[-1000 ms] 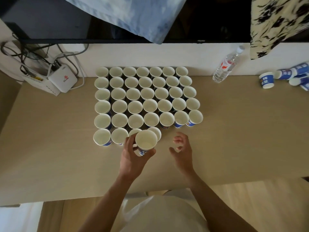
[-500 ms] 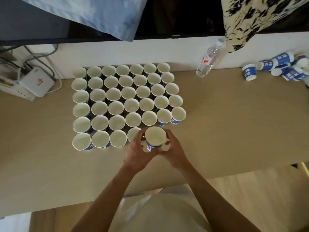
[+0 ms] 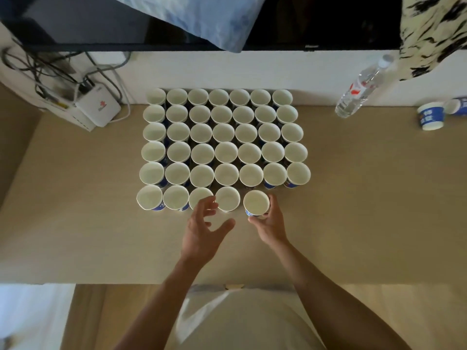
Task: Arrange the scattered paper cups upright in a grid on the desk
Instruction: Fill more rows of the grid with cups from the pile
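R hand (image 3: 271, 223) grips cup (image 3: 256, 202) upright in front row; L hand (image 3: 202, 232) spread, empty, beside it.

- Cup grid (image 3: 225, 142) sits mid-frame on the desk (image 3: 366, 210).
- Bottle (image 3: 353, 97) at upper right, loose cups (image 3: 430, 118) farther right.
- Router (image 3: 98, 107) at upper left.
- A fifth cup (image 3: 256, 202) at the front row's right end.

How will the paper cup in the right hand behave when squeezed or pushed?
Probably light: the right hand holds the paper cup by fingertips. Its thin wall likely dents if squeezed. Empty, it may tip when nudged.
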Demonstrator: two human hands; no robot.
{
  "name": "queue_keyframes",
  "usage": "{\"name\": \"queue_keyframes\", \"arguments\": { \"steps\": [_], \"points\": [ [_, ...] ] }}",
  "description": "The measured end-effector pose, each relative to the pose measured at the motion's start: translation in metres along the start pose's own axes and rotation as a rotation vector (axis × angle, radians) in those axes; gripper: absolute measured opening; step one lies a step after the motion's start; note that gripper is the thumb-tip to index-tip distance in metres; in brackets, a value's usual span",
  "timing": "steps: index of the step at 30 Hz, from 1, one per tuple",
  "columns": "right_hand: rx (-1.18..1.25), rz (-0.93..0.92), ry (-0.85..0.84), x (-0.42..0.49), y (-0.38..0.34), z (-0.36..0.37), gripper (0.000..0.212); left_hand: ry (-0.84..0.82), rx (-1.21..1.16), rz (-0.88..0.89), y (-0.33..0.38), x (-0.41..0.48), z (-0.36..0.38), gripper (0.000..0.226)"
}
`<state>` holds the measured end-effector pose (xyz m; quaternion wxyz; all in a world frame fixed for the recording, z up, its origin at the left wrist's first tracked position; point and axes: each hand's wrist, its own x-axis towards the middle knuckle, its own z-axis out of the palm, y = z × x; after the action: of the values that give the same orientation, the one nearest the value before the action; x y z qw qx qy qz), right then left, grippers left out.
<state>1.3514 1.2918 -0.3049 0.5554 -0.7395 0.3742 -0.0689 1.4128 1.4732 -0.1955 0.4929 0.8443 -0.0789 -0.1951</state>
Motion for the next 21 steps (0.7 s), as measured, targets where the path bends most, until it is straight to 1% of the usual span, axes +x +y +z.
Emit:
{"name": "queue_keyframes", "arguments": {
  "steps": [6,9,14,17,21],
  "points": [
    [0.021,-0.011,0.057,0.01,0.003,0.011,0.065,0.034,0.003,-0.029,-0.008,-0.006,-0.011,0.058],
    [0.048,-0.008,0.057,0.011,0.003,0.012,0.063,0.026,0.0,-0.042,-0.01,-0.009,-0.011,0.056],
    [0.106,-0.017,0.042,0.01,0.004,0.013,0.068,0.006,0.002,-0.052,-0.011,-0.01,-0.011,0.056],
    [0.111,0.007,0.027,0.009,0.005,0.012,0.072,0.001,-0.004,-0.045,-0.009,-0.009,-0.012,0.055],
    [0.05,0.069,0.041,0.001,0.007,0.003,0.08,-0.024,-0.007,-0.027,-0.008,-0.007,-0.01,0.05]
  ]
}}
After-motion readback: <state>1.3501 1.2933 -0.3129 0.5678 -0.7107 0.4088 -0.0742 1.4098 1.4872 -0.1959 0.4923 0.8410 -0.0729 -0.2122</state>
